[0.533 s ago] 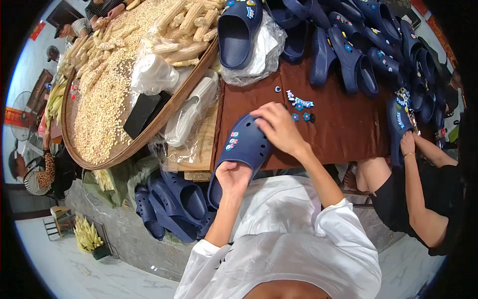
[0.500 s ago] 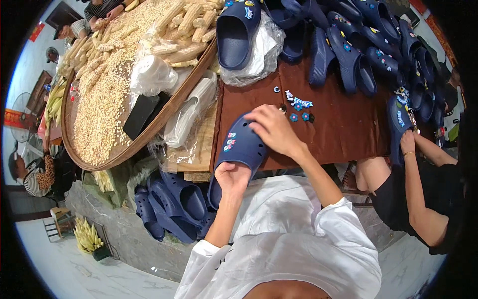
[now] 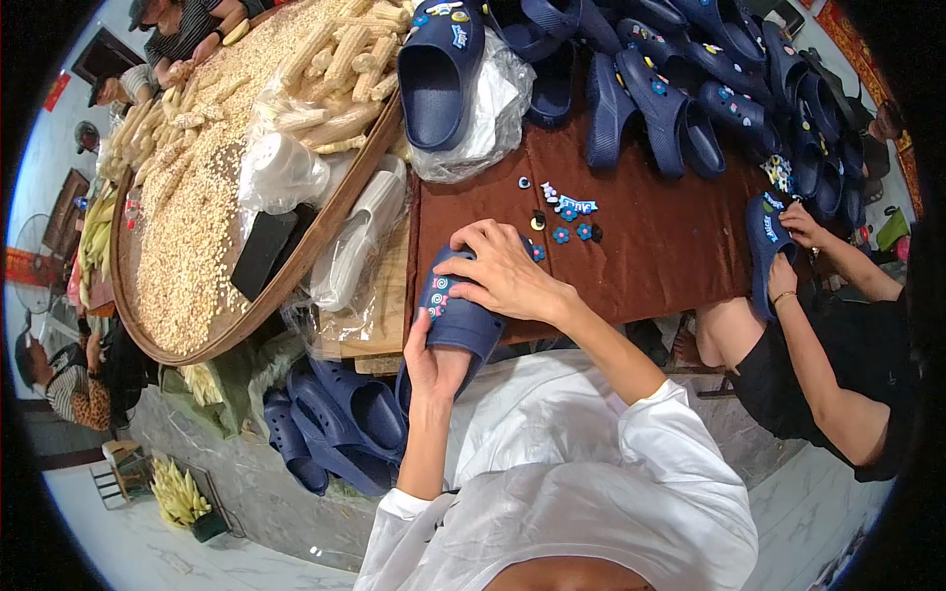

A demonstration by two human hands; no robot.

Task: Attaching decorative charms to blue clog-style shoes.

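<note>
A navy clog (image 3: 463, 330) is tilted in front of me, its toe pointing away. My left hand (image 3: 434, 369) grips it, with fingers inside the opening and the thumb on the outer side. Over the toe, my right hand (image 3: 507, 276) is pressed with bent fingers and thumb; whether a small piece sits under the fingertips is hidden. Pink-and-white charms (image 3: 439, 297) line the clog's upper. Beyond my hands, loose charms lie on the brown cloth (image 3: 670, 246), among them a blue banner charm (image 3: 576, 207) and a flower charm (image 3: 562, 234).
A decorated clog (image 3: 440, 89) rests on plastic wrapping at the far edge. More navy clogs (image 3: 655, 98) are heaped at the back right, others (image 3: 340, 419) below left. A woven tray (image 3: 271, 310) holds corn kernels and cobs. At right, another person's hands (image 3: 788, 261) hold a clog (image 3: 767, 236).
My right hand has come down onto the clog's toe, its fingers bending over the upper. My left thumb has moved outside the clog. The view has shifted slightly.
</note>
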